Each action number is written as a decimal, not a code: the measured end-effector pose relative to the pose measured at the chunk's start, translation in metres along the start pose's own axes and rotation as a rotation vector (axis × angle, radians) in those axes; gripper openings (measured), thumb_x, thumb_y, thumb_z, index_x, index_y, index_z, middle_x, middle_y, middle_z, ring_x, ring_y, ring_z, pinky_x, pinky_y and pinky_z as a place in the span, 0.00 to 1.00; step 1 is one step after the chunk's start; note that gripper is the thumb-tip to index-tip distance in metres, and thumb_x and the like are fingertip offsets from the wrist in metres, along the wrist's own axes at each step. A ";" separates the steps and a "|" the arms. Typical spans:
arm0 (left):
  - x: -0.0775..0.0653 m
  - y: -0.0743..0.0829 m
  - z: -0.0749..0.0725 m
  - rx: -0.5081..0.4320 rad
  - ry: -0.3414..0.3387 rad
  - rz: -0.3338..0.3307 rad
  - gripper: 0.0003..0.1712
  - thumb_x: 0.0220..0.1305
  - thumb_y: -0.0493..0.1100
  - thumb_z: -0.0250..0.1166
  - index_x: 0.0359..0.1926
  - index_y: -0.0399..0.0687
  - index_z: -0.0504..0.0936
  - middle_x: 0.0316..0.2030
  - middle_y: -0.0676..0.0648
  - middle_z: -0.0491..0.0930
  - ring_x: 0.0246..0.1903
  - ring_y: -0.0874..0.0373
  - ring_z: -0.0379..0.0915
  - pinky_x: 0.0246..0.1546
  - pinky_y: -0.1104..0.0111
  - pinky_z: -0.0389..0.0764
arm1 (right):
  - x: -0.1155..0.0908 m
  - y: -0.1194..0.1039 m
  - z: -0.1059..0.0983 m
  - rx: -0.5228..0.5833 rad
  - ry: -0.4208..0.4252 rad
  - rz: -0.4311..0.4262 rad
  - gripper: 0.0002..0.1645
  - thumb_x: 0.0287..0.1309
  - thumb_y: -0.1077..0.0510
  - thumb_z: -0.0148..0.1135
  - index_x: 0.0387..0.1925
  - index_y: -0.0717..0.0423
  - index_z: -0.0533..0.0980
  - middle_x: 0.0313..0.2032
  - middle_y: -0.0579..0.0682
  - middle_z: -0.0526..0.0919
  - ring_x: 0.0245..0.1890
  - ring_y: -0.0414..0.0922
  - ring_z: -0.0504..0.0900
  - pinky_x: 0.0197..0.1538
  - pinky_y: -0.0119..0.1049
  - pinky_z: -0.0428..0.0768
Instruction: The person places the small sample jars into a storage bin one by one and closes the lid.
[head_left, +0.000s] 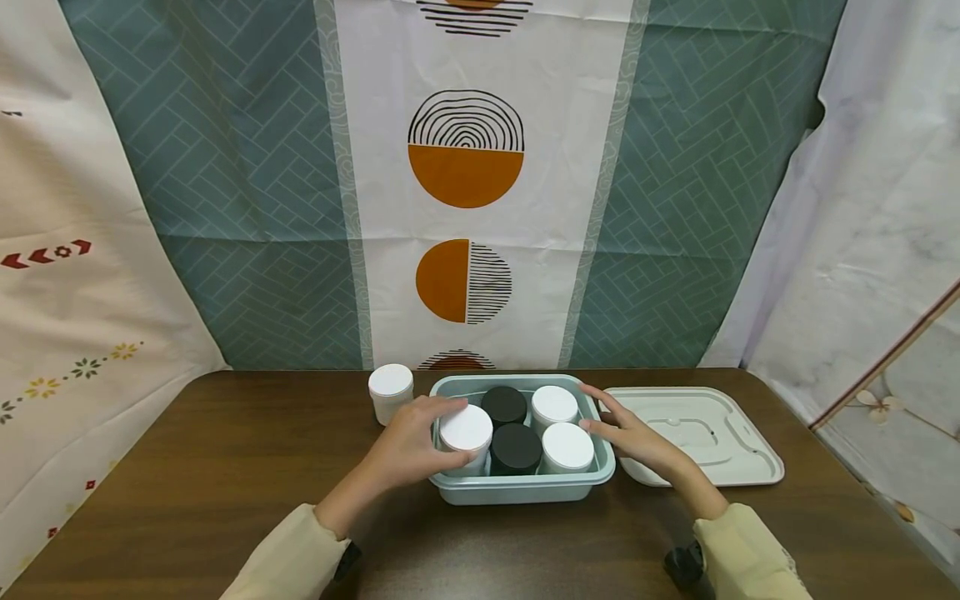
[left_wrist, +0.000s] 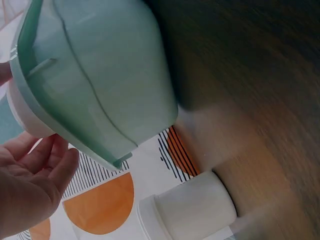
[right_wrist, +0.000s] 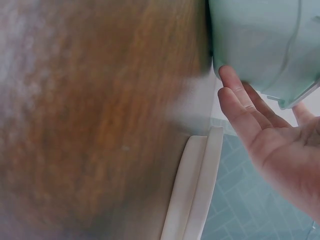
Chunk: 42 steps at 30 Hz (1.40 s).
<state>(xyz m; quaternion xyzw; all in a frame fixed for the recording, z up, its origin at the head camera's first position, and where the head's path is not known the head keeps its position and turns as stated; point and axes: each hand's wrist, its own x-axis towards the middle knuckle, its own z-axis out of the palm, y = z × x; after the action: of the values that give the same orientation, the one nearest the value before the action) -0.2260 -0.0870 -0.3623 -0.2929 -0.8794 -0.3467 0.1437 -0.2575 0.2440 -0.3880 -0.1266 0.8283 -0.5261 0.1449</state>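
A pale green plastic bin (head_left: 525, 492) stands on the table, holding several round jars. My left hand (head_left: 415, 443) grips a white-lidded jar (head_left: 465, 429) at the bin's left end, thumb at the front and fingers behind. In the left wrist view its fingers (left_wrist: 52, 155) bend over the bin's rim against the white lid. My right hand (head_left: 637, 437) is at the bin's right end, fingers extended along the outer wall and rim. In the bin are two black-lidded jars (head_left: 516, 448) in the middle and two white-lidded jars (head_left: 567, 447) at the right.
Another white jar (head_left: 391, 396) stands on the table behind the left hand, left of the bin. A flat off-white bin lid (head_left: 705, 433) lies to the right, partly behind the right forearm. Patterned cloth (head_left: 465, 250) hangs behind the brown table (head_left: 247, 483).
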 end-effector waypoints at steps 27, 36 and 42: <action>0.014 -0.008 -0.009 0.062 -0.352 0.076 0.32 0.43 0.48 0.73 0.49 0.36 0.79 0.45 0.45 0.81 0.40 0.56 0.74 0.37 0.70 0.74 | 0.000 -0.001 -0.001 0.002 -0.007 -0.006 0.40 0.63 0.50 0.51 0.70 0.44 0.44 0.63 0.73 0.50 0.54 0.62 0.69 0.43 0.52 0.77; 0.015 -0.007 -0.010 0.038 -0.383 0.069 0.32 0.46 0.50 0.72 0.50 0.36 0.78 0.46 0.45 0.80 0.40 0.57 0.75 0.38 0.70 0.74 | 0.000 0.000 -0.001 0.009 -0.015 -0.022 0.39 0.64 0.50 0.50 0.70 0.45 0.44 0.61 0.74 0.54 0.51 0.58 0.72 0.43 0.49 0.77; 0.011 -0.010 -0.015 0.026 -0.319 0.061 0.30 0.51 0.51 0.68 0.51 0.36 0.77 0.48 0.44 0.79 0.46 0.52 0.74 0.45 0.62 0.74 | 0.000 0.001 0.000 0.011 0.001 0.006 0.39 0.63 0.49 0.51 0.70 0.42 0.46 0.62 0.71 0.54 0.52 0.59 0.71 0.43 0.50 0.77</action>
<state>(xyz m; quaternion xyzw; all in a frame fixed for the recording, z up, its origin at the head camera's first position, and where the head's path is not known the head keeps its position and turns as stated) -0.2398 -0.0986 -0.3515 -0.3689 -0.8861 -0.2800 0.0162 -0.2577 0.2443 -0.3891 -0.1230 0.8259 -0.5303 0.1469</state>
